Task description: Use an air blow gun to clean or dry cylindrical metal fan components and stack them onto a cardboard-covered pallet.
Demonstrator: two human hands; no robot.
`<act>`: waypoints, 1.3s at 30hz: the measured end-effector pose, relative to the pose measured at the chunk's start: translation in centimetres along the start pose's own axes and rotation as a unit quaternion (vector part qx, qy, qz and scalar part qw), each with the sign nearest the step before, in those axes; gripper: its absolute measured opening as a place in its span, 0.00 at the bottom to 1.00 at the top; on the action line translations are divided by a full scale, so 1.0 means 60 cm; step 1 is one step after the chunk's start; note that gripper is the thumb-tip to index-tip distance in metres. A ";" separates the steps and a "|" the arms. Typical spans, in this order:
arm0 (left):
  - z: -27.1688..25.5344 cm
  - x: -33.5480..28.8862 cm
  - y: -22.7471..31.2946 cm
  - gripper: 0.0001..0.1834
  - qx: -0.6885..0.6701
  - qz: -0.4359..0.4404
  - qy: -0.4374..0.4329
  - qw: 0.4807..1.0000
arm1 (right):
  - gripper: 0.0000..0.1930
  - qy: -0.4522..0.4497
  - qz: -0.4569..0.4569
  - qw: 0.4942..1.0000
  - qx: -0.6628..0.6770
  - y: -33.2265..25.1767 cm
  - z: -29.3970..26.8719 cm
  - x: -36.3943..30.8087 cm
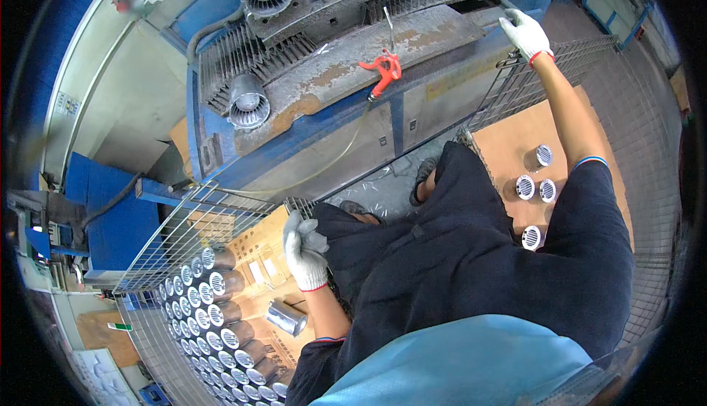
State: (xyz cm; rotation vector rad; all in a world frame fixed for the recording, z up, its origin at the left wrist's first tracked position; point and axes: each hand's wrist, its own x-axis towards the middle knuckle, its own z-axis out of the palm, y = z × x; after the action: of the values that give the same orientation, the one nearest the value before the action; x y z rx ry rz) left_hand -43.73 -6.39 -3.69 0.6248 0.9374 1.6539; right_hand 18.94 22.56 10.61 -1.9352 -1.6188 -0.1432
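Note:
My left hand (305, 250), in a white glove, is curled over the near rim of a wire cage (184, 222) at my left. That cage holds rows of finned metal cylinders (210, 310) on cardboard. One loose cylinder (287, 317) lies on its side just below the hand. My right hand (524, 32), also gloved, reaches far up and grips the edge of the blue machine table (412, 89), beside the top corner of a second wire cage (537, 74). Several cylinders (536, 189) stand on the cardboard sheet in that cage.
A red-handled tool (383, 71) with a thin hose lies on the rusty machine top. Large finned grey castings (247, 100) sit on the machine behind it. My feet stand on a checker-plate floor (383, 181) between the two cages. Blue cabinets stand at the left.

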 end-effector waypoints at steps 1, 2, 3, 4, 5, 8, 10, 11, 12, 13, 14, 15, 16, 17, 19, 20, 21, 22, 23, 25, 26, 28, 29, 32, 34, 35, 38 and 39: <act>-0.004 -0.002 0.001 0.31 0.007 0.006 0.010 1.000 | 0.27 -0.003 -0.004 0.998 -0.056 -0.009 -0.008 -0.002; -0.008 -0.003 0.002 0.31 0.014 0.012 0.021 1.000 | 0.28 -0.039 -0.019 0.992 -0.116 -0.021 -0.022 -0.001; -0.014 -0.006 0.003 0.31 0.012 0.015 0.022 1.000 | 0.28 -0.038 -0.023 0.992 -0.115 -0.030 -0.026 0.001; -0.019 -0.007 0.004 0.30 0.003 0.009 0.025 1.000 | 0.28 -0.024 -0.076 0.986 -0.144 -0.044 -0.035 0.002; -0.024 -0.008 0.005 0.30 -0.006 0.003 0.028 1.000 | 0.28 -0.010 -0.128 0.976 -0.173 -0.059 -0.045 0.003; -0.030 -0.011 0.012 0.28 -0.008 0.001 0.033 0.999 | 0.30 0.018 -0.135 0.984 -0.117 -0.097 -0.031 0.031; -0.029 -0.014 0.017 0.29 0.002 0.004 0.050 0.999 | 0.32 0.072 -0.160 0.984 -0.011 -0.135 -0.013 0.044; -0.032 -0.018 0.017 0.30 0.011 0.006 0.070 0.997 | 0.33 0.019 -0.124 0.991 0.042 -0.192 -0.024 0.041; -0.032 -0.017 0.018 0.30 0.011 0.007 0.067 0.998 | 0.33 0.013 -0.123 0.989 0.083 -0.205 -0.013 0.055; -0.034 -0.016 0.019 0.29 0.025 -0.008 0.084 0.996 | 0.32 0.005 -0.123 0.985 0.124 -0.217 0.000 0.070; -0.036 -0.017 0.019 0.28 0.039 -0.022 0.104 0.994 | 0.32 0.004 -0.124 0.984 0.125 -0.246 0.000 0.070; -0.036 -0.018 0.022 0.28 0.039 -0.021 0.105 0.993 | 0.32 0.002 -0.131 0.981 0.145 -0.275 -0.004 0.070; -0.034 -0.021 0.026 0.27 0.047 -0.027 0.114 0.992 | 0.31 0.000 -0.137 0.977 0.164 -0.298 -0.005 0.071; -0.032 -0.021 0.028 0.27 0.054 -0.034 0.120 0.991 | 0.31 0.002 -0.136 0.977 0.163 -0.307 0.001 0.077; -0.039 -0.024 0.027 0.26 0.056 -0.032 0.122 0.990 | 0.30 0.008 -0.163 0.967 0.194 -0.324 0.018 0.090; -0.043 -0.026 0.028 0.26 0.058 -0.030 0.126 0.990 | 0.30 0.016 -0.179 0.963 0.201 -0.334 0.020 0.089; -0.045 -0.026 0.028 0.26 0.058 -0.029 0.125 0.990 | 0.30 0.017 -0.178 0.963 0.201 -0.340 0.023 0.090; -0.046 -0.028 0.029 0.26 0.054 -0.033 0.128 0.990 | 0.30 0.029 -0.201 0.957 0.208 -0.345 0.025 0.090; -0.046 -0.028 0.029 0.25 0.051 -0.036 0.130 0.990 | 0.30 0.042 -0.223 0.950 0.214 -0.346 0.029 0.090; -0.045 -0.025 0.030 0.25 0.051 -0.039 0.129 0.989 | 0.30 0.051 -0.201 0.961 0.185 -0.331 0.054 0.106; -0.044 -0.023 0.030 0.25 0.052 -0.043 0.130 0.989 | 0.30 0.048 -0.187 0.959 0.208 -0.328 0.063 0.108; -0.044 -0.022 0.031 0.25 0.050 -0.046 0.129 0.989 | 0.31 0.044 -0.173 0.956 0.231 -0.329 0.068 0.108; -0.043 -0.021 0.031 0.25 0.048 -0.050 0.128 0.989 | 0.30 0.059 -0.173 0.961 0.206 -0.334 0.068 0.103; -0.025 -0.018 0.031 0.23 0.067 -0.036 0.152 0.985 | 0.30 0.065 -0.181 0.962 0.196 -0.348 0.058 0.099; -0.028 -0.017 0.031 0.23 0.062 -0.042 0.146 0.986 | 0.31 0.054 -0.189 0.957 0.214 -0.359 0.045 0.095; -0.029 -0.018 0.030 0.23 0.057 -0.047 0.140 0.987 | 0.31 0.058 -0.190 0.959 0.203 -0.367 0.037 0.091; -0.029 -0.020 0.029 0.22 0.048 -0.049 0.142 0.988 | 0.31 0.055 -0.189 0.963 0.181 -0.390 0.020 0.086; -0.031 -0.021 0.027 0.22 0.048 -0.049 0.143 0.987 | 0.32 0.048 -0.187 0.966 0.171 -0.394 0.019 0.085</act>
State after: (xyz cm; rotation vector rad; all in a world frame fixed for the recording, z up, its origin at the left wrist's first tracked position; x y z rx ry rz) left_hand -45.75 -8.28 -3.29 0.4035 1.2414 1.6431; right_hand -1.99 29.24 20.86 -1.3357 -1.7941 -0.0984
